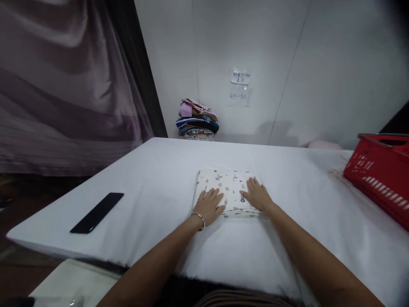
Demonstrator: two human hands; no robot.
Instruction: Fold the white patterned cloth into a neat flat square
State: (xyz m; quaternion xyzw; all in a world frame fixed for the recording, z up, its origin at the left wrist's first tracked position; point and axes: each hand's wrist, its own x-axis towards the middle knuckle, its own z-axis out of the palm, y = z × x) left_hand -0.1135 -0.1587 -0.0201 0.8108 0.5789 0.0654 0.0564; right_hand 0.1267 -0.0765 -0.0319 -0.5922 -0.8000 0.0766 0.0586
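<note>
Basket (377,168), contents hidden, right of both hands (207,209) (258,197), fingers (215,195) outspread, flat on folded cloth (230,181)

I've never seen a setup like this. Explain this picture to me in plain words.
There is no machine here, just a person's two bare hands. The single picture comes from a camera worn on that person's head, looking forward and down. On the white-covered table lies a folded white cloth with small printed motifs. The left hand, with a bracelet at its wrist, and the right hand rest spread on it; neither grips anything. A flat black object, perhaps a phone, lies to the left, and a red plastic basket stands at the right.
</note>
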